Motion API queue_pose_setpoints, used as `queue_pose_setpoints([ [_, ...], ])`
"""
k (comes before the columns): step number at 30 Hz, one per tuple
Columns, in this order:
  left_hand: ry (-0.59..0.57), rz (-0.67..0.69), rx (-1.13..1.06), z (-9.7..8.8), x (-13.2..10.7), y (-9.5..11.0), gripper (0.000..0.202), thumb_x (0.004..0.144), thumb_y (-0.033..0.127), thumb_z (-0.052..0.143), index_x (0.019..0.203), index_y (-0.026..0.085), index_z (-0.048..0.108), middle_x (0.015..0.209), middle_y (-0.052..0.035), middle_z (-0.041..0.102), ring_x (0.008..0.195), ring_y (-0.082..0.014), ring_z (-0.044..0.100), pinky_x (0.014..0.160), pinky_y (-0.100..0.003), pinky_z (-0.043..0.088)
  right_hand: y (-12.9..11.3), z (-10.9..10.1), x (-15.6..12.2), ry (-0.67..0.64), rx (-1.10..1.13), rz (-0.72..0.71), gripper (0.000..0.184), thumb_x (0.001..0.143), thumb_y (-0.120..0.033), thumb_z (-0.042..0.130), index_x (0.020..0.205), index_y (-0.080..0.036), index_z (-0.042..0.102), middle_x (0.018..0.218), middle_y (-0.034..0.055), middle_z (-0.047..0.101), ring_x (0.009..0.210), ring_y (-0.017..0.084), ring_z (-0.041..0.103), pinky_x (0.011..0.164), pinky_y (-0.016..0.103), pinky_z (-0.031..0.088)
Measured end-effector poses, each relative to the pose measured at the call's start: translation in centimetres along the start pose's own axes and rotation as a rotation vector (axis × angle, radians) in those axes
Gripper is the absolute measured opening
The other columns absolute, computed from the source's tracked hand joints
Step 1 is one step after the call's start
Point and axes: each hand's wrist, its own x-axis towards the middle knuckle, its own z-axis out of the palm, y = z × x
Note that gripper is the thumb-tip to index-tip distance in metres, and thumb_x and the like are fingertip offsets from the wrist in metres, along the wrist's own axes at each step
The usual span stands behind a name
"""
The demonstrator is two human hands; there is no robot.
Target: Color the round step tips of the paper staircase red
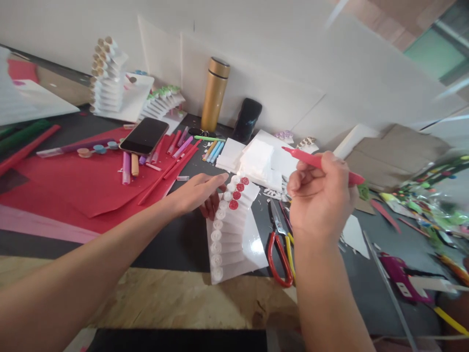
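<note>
A white paper staircase model (234, 230) lies on the dark tabletop in the middle, with round caps down its left side; the top few caps are coloured red. My left hand (198, 193) rests against its upper left edge, fingers loosely stretched along it. My right hand (318, 195) hovers to the right of the model, fingers closed round a red marker (311, 160) whose tip points up and left.
Red-handled scissors (280, 244) lie just right of the model. Red paper sheets (80, 181), a phone (144, 136) and several markers sit to the left. A gold flask (215, 94), white paper stacks (256, 161) and other stair models stand behind. Craft clutter fills the right side.
</note>
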Motion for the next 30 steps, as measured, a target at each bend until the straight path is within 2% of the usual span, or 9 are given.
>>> queue_pose_setpoints([
  [4,-0.002,0.023,0.032,0.1,0.0,0.0,0.067,0.087,0.076,0.036,0.085,0.016,0.066,0.058,-0.0078,0.066,0.046,-0.0226,0.064,0.046,-0.032,0.048,0.8,0.7,-0.3,-0.038,-0.057,-0.088,0.018,0.088,-0.035,0.061,0.078,-0.022,0.055,0.063,-0.0058,0.06,0.04,0.006,0.052,0.038,0.023,0.037],
  [8,0.088,0.11,0.047,0.5,0.1,-0.1,0.058,0.087,0.071,0.045,0.086,0.016,0.065,0.076,-0.0057,0.065,0.047,-0.0153,0.059,0.044,-0.028,0.045,1.4,1.0,-0.2,-0.032,-0.089,-0.108,0.015,0.086,-0.033,0.066,0.08,-0.02,0.061,0.062,-0.0057,0.059,0.041,0.005,0.051,0.038,0.023,0.037],
  [11,0.139,0.177,0.002,0.7,0.2,-0.2,0.052,0.089,0.063,0.049,0.1,0.016,0.066,0.092,-0.0071,0.065,0.061,-0.0146,0.06,0.047,-0.025,0.045,2.1,0.9,-0.1,-0.039,-0.094,-0.109,0.011,0.083,-0.031,0.07,0.082,-0.021,0.064,0.058,-0.0073,0.055,0.042,0.005,0.05,0.039,0.023,0.037],
  [14,0.133,0.222,-0.096,0.8,0.3,-0.3,0.048,0.09,0.057,0.053,0.112,0.017,0.066,0.107,-0.0075,0.064,0.078,-0.0157,0.061,0.063,-0.026,0.049,3.2,0.7,-0.2,-0.051,-0.103,-0.089,0.011,0.083,-0.031,0.069,0.082,-0.022,0.064,0.055,-0.0075,0.054,0.043,0.005,0.05,0.039,0.022,0.037],
  [17,0.113,0.229,-0.181,0.9,0.4,-0.5,0.049,0.088,0.053,0.058,0.123,0.018,0.063,0.104,-0.0055,0.065,0.081,-0.0152,0.06,0.077,-0.028,0.049,4.3,0.2,-0.6,-0.056,-0.124,-0.035,0.016,0.086,-0.037,0.065,0.083,-0.022,0.063,0.061,-0.0054,0.061,0.043,0.005,0.051,0.038,0.021,0.036],
  [22,0.072,0.198,-0.324,1.4,0.6,-0.9,0.053,0.086,0.052,0.063,0.128,0.02,0.062,0.111,-0.006,0.067,0.08,-0.0132,0.06,0.079,-0.028,0.047,5.4,-0.8,-0.7,-0.09,-0.158,0.015,0.028,0.091,-0.048,0.056,0.083,-0.021,0.058,0.069,-0.0029,0.066,0.044,0.005,0.053,0.038,0.021,0.038],
  [27,0.01,0.174,-0.391,1.9,0.5,-0.8,0.05,0.084,0.048,0.068,0.126,0.021,0.066,0.108,-0.0066,0.073,0.086,-0.0152,0.064,0.084,-0.029,0.049,5.1,-0.9,-0.5,-0.086,-0.173,-0.03,0.02,0.091,-0.042,0.057,0.09,-0.023,0.055,0.073,-0.0049,0.065,0.043,0.004,0.053,0.038,0.019,0.038],
  [30,-0.015,0.17,-0.41,2.0,0.5,-0.7,0.047,0.083,0.047,0.069,0.12,0.019,0.069,0.099,-0.0061,0.073,0.081,-0.0148,0.064,0.079,-0.027,0.049,4.8,-0.8,-0.5,-0.079,-0.175,-0.049,0.018,0.09,-0.039,0.059,0.089,-0.023,0.053,0.073,-0.0051,0.065,0.042,0.004,0.053,0.037,0.019,0.037],
])
